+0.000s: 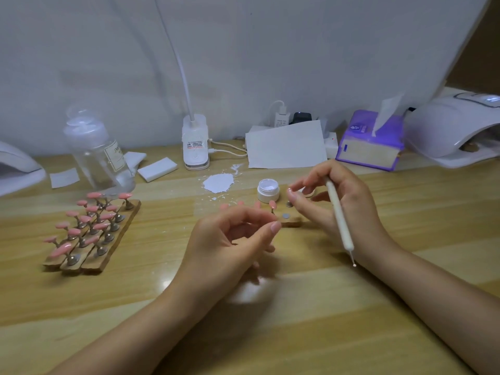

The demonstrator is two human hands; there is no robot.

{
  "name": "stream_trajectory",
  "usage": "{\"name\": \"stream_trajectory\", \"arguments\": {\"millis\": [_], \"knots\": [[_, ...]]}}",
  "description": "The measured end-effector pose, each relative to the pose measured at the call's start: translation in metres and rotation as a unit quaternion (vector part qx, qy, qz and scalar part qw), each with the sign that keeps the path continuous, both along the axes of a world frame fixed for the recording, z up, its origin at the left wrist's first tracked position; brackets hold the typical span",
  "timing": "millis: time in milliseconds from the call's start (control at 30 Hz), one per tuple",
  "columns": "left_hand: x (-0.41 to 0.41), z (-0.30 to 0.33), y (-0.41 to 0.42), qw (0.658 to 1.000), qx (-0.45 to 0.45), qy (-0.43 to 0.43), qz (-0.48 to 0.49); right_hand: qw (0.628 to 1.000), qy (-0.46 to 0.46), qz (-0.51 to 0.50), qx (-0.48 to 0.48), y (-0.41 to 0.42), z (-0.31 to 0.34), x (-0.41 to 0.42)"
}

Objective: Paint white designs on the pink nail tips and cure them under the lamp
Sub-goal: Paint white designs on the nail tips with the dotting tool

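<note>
My right hand (335, 201) grips a white dotting tool (338, 212), its ball tip pointing down toward me. The same hand's fingertips pinch a small pale piece on a metal stand just above a wooden strip (293, 222). That strip carries pink nail tips (272, 204), partly hidden behind my left hand (232, 244). My left hand hovers over the strip with loosely curled fingers and holds nothing. An open jar of white gel (268, 190) stands just behind the strip. The white curing lamp (454, 128) sits at the far right.
A wooden rack (119, 234) with several pink tips on stands lies at the left. Behind are a clear bottle (97, 155), a white block (157, 169), a desk lamp base (195, 144), a white paint spill (218, 182), paper (284, 144) and a purple tissue box (370, 142).
</note>
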State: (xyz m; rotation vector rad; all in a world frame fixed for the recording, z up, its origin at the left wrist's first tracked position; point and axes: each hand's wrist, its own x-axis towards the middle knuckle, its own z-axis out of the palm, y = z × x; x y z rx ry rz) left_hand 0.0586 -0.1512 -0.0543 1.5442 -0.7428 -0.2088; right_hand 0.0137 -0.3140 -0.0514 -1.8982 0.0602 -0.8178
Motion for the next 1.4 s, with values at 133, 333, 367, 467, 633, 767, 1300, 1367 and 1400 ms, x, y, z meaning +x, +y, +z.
{"name": "stream_trajectory", "arguments": {"millis": [133,333,367,467,633,767,1300,1367,1400], "knots": [[0.006,0.011,0.002,0.971,0.042,-0.233,0.034,0.999,0.032,0.007,-0.035,-0.008,-0.002,0.002],[0.029,0.028,-0.006,0.877,0.289,-0.373,0.089,0.998,0.033,0.038,-0.038,-0.012,-0.007,0.006],[0.033,0.028,-0.009,0.86,0.315,-0.391,0.087,0.998,0.032,0.043,-0.039,-0.012,-0.008,0.006],[0.039,0.028,-0.019,0.837,0.362,-0.403,0.078,0.997,0.036,0.054,-0.045,-0.014,-0.01,0.007],[0.037,0.026,-0.03,0.854,0.357,-0.375,0.06,0.996,0.054,0.058,-0.036,-0.016,-0.012,0.007],[0.037,0.022,-0.034,0.857,0.354,-0.37,0.063,0.995,0.072,0.069,-0.029,-0.015,-0.012,0.006],[0.012,0.013,-0.011,0.969,0.067,-0.235,-0.031,0.997,0.063,0.026,0.021,-0.013,-0.005,0.002],[0.01,0.002,-0.009,0.986,0.074,-0.139,-0.045,0.997,0.057,0.0,0.061,-0.014,-0.006,0.004],[0.011,-0.002,-0.009,0.989,0.079,-0.119,-0.039,0.995,0.055,-0.017,0.086,-0.015,-0.006,0.006]]}}
